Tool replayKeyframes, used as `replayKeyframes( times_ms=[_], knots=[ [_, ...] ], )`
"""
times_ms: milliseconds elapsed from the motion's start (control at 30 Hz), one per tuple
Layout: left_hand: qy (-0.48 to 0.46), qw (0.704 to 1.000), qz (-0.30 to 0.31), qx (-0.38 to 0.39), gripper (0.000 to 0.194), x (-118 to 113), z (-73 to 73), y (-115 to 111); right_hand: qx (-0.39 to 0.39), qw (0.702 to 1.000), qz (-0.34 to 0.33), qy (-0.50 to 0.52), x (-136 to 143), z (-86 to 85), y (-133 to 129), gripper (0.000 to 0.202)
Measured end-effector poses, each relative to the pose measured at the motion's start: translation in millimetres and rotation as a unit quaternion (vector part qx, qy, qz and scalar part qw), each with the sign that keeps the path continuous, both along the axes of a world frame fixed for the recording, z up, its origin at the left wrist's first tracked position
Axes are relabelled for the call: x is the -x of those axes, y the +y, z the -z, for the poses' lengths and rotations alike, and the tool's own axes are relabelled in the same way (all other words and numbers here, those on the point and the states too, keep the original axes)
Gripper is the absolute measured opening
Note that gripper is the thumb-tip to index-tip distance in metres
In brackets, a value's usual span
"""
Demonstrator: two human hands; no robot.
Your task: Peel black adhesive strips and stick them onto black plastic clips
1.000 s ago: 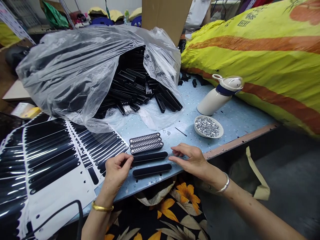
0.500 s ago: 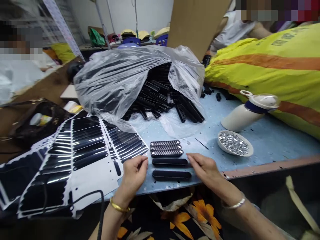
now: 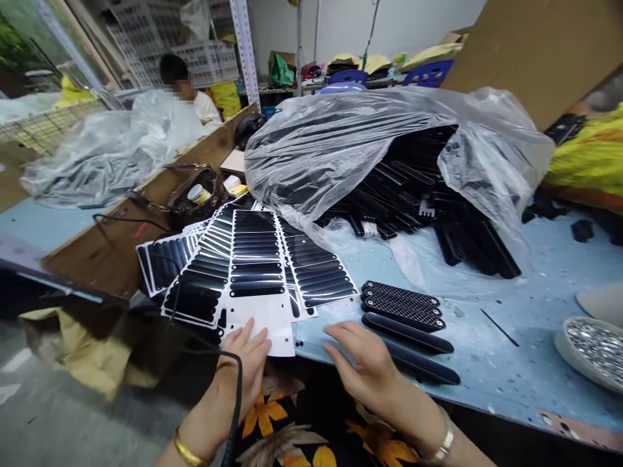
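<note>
The strip sheet (image 3: 257,269) now bears our left hand (image 3: 250,364), empty fingers spread, shifting work from the black bars (image 3: 409,333), our right hand (image 3: 365,363) half-open, empty.

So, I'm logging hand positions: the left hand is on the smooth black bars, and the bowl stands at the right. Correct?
Not quite: the head view shows the left hand on the white sheet, left of the smooth black bars. The bowl does stand at the right.
</note>
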State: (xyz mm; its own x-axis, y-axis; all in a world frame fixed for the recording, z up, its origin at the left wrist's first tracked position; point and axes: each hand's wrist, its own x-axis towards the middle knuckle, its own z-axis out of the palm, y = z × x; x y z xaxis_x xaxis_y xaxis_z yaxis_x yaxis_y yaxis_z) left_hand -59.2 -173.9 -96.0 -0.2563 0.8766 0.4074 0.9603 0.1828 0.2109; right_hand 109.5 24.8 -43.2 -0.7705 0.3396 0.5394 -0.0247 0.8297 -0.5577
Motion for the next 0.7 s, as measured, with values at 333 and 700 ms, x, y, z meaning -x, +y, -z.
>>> replayKeyframes(
  times_ms=[333, 700],
  knots=[
    [-0.441, 0.834, -0.281, -0.173, 0.02, -11, -23.0, -14, -0.114, 0.99, -0.054, -0.063, 47, 50.2, -16, 0.022],
    [-0.767, 0.575, -0.213, -0.191, 0.018, -16, -31.5, 1, -0.068, 0.996, -0.056, -0.003, 8, 42.4, -34, 0.02]
  ],
)
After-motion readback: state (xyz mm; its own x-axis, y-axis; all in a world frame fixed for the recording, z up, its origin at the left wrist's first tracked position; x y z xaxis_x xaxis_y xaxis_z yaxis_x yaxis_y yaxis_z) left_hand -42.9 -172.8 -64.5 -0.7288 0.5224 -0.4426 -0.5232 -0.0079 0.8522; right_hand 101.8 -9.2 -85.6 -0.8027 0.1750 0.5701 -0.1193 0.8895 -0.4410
